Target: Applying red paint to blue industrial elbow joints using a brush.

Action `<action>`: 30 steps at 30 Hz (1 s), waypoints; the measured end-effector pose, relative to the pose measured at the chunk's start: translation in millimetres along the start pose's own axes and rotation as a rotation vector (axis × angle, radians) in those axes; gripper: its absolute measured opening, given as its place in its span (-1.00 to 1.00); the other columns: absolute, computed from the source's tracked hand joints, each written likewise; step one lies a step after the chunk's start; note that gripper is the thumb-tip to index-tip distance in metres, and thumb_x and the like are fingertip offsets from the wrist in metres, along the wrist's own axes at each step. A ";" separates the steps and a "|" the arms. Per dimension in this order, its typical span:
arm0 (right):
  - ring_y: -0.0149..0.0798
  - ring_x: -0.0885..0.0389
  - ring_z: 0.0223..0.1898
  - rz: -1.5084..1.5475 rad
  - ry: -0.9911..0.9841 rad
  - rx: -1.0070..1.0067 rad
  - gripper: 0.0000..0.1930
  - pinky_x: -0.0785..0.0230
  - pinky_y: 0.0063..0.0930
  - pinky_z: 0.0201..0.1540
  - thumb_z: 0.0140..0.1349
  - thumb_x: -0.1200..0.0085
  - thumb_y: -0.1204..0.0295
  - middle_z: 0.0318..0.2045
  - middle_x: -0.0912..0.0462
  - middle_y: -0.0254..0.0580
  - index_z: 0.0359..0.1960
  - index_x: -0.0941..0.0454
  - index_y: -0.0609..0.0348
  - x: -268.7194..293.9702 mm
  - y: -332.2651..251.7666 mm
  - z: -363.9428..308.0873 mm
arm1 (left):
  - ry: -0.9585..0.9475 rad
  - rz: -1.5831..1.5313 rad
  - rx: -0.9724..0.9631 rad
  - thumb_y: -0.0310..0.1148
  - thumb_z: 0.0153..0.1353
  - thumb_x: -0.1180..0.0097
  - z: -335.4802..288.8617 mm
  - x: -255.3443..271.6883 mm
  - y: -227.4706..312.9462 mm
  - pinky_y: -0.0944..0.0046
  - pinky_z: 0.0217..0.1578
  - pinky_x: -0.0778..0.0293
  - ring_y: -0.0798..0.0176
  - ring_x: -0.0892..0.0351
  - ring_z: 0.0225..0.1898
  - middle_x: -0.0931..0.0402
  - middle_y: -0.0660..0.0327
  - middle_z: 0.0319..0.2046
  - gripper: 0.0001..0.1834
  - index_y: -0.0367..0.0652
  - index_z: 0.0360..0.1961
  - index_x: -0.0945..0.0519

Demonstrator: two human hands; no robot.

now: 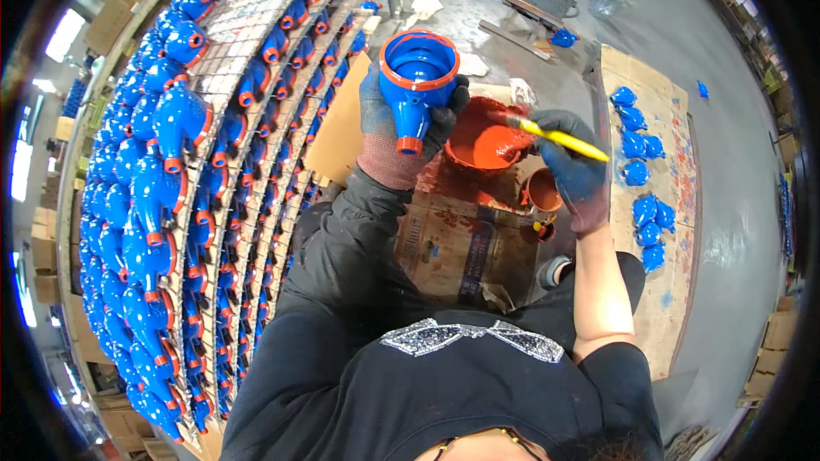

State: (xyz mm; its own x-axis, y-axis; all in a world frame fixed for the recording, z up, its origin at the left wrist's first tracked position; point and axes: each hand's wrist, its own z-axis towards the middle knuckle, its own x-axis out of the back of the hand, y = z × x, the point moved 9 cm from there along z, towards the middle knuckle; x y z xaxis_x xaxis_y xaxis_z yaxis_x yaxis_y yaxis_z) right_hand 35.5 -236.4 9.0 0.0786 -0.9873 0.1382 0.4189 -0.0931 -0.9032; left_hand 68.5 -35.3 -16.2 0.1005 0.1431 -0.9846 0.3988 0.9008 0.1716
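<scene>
A blue casting [416, 85] with orange-painted rims is gripped upright in the left hand [389, 132]; a yellow-handled brush [559, 140] is pinched in the right hand [576, 175], bristles in the orange paint bowl [483, 147]. An overloaded brush may drip onto blue surfaces; wet rims may be smeared by the glove

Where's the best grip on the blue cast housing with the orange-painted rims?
Probably the blue body below the wide mouth, from underneath and behind, as the gloved left hand does now. The blue cast housing has orange paint on the mouth rim and small spout end, likely wet, so fingers should stay off both. The right hand holds the yellow-handled brush at the orange paint bowl.
</scene>
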 end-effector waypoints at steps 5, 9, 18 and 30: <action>-0.15 -0.60 -0.12 -0.432 -0.232 0.322 -0.76 -0.42 -0.36 -0.03 0.06 -0.12 0.65 -0.17 -0.61 -0.12 -0.20 -0.55 0.16 -18.5 -46.2 -18.3 | -0.075 0.072 -0.112 0.15 0.18 -0.02 -1.7 -11.8 18.5 0.11 -0.24 -0.63 -0.14 -0.33 0.14 -0.29 0.01 0.18 -0.27 -0.01 0.27 -0.22; -0.06 -0.60 -0.16 -0.599 -0.283 0.484 -0.73 -0.45 -0.32 -0.07 -0.03 -0.15 0.66 -0.22 -0.61 -0.09 -0.24 -0.55 0.14 -28.1 -58.1 -16.2 | -0.194 0.184 -0.204 -0.03 0.14 -0.18 -7.5 -30.5 31.9 -0.03 0.04 -0.51 -0.08 -0.43 0.11 -0.30 -0.09 0.17 -0.22 -0.18 0.28 -0.19; -0.07 -0.60 -0.15 -0.632 -0.297 0.582 -0.71 -0.46 -0.28 -0.10 -0.11 -0.13 0.61 -0.24 -0.61 -0.15 -0.27 -0.56 0.09 -37.5 -66.6 -3.7 | 0.166 1.008 -0.319 -0.44 0.02 -0.23 -40.4 -67.3 121.4 0.23 -0.26 -0.62 0.14 -0.62 -0.19 -0.50 0.08 -0.06 -0.31 -0.26 0.21 -0.28; -0.04 -0.59 -0.14 -0.617 -0.303 0.593 -0.79 -0.42 -0.26 -0.07 -0.03 -0.08 0.56 -0.23 -0.60 -0.13 -0.29 -0.53 0.11 -32.2 -72.2 -4.9 | 0.941 2.538 -0.468 -0.17 -0.31 -0.38 -70.3 -126.4 305.3 0.21 -0.14 -0.51 0.09 -0.61 -0.17 -0.58 -0.06 -0.16 -0.16 -0.23 0.11 -0.46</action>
State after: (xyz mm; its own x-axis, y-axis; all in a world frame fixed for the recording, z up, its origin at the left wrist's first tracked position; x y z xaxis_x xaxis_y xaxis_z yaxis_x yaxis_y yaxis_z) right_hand -1.7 -198.5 67.8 -0.1144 -0.7002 0.7048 0.8562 -0.4292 -0.2874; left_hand 113.4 250.4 158.3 -0.3864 0.2729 0.8810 0.1696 -0.9179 0.3587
